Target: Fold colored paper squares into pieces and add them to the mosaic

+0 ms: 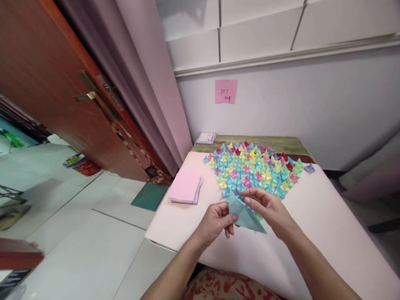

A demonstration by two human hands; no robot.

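Observation:
A light-blue sheet of origami paper (245,216), folded into a triangle, is held up over the near part of the table. My left hand (218,218) pinches it at its left side, thumb in front and fingers behind. At the paper's upper edge, the thumb and fingers of my right hand (264,206) close together on it; the exact contact is partly hidden. Just beyond my hands, many small folded paper pieces (245,168) in blue, green, yellow, pink, purple and red spread in a fan shape. One purple folded piece (309,168) lies apart at the right.
A stack of coloured paper (186,187), pink on top, lies left on the pink-covered table (318,216). A small printed pack (206,138) is at the far left corner. A pink note (226,91) is on the wall. A wooden door (78,83) stands left.

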